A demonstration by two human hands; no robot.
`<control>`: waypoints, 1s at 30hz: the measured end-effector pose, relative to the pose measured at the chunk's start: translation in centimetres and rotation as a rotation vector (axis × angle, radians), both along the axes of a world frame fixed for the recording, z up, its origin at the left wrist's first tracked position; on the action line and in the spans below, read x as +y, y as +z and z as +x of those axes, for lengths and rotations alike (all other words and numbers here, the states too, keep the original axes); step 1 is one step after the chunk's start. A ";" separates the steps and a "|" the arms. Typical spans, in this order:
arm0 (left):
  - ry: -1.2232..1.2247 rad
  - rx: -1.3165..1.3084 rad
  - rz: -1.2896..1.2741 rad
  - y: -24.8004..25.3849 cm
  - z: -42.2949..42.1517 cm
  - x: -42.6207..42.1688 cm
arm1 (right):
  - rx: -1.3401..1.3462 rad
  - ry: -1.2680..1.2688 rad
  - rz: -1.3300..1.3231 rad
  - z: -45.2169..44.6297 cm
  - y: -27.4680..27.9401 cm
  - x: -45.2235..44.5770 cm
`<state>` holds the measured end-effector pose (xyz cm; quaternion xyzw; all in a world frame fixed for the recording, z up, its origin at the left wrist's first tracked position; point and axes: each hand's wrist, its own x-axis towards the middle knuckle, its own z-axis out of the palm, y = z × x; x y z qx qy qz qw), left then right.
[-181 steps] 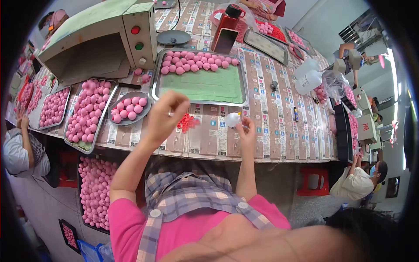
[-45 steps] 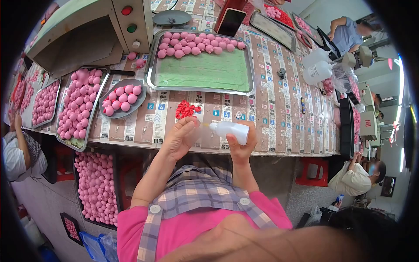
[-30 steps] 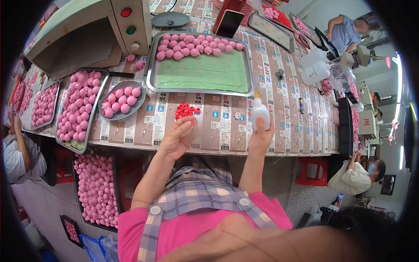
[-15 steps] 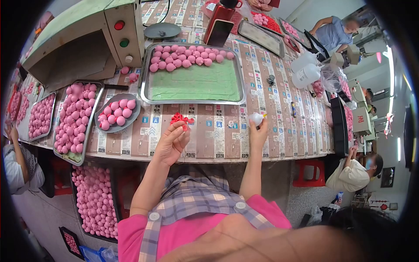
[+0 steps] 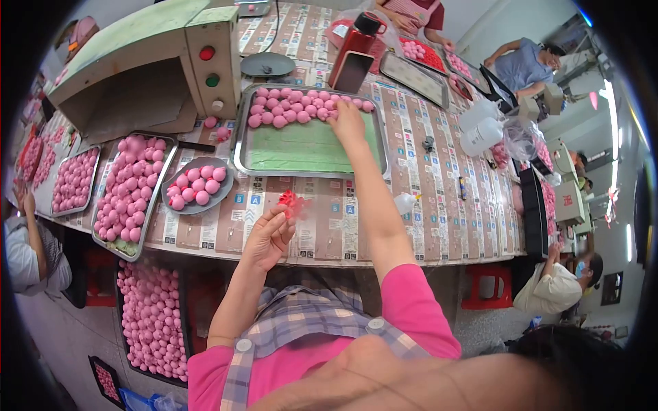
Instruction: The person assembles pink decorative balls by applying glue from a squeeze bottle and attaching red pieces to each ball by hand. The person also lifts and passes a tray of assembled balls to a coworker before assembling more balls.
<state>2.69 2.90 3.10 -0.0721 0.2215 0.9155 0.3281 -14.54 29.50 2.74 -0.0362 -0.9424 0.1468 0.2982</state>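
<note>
My left hand (image 5: 270,236) pinches a red flower-shaped piece (image 5: 293,204) above the table's near part. My right hand (image 5: 347,125) reaches over the metal tray (image 5: 310,172), its fingers closed at a pink ball (image 5: 332,114) by the right end of the rows. The fingers partly cover that ball. Several pink balls (image 5: 279,121) sit along the tray's far side on a green lining (image 5: 301,147). A small white squeeze bottle (image 5: 404,203) with a yellow tip lies on the table, right of and below my right forearm.
Left of the tray are a grey plate (image 5: 223,194) of pink and red balls and a filled tray (image 5: 130,181). A metal oven-like box (image 5: 140,51) stands behind. A red bottle (image 5: 356,42) and phone (image 5: 353,71) stand beyond the tray. Other people work around the table.
My right hand has let go of the white squeeze bottle and moved forward and left to the pink balls in the tray. My left hand still holds the red piece.
</note>
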 end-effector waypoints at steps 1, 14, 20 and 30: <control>-0.006 0.009 -0.005 -0.2 0.0 -0.2 | -0.040 -0.028 0.033 -0.8 -1.0 0.4; 0.048 0.241 -0.192 1.2 -0.2 0.5 | -0.310 0.531 -1.304 20.0 5.0 -9.2; 0.103 0.434 -0.349 1.2 0.9 1.4 | -0.114 0.501 -1.114 21.9 3.6 -11.0; 0.167 0.653 -0.519 1.0 1.2 1.5 | -0.035 0.440 -0.593 22.5 4.7 -10.9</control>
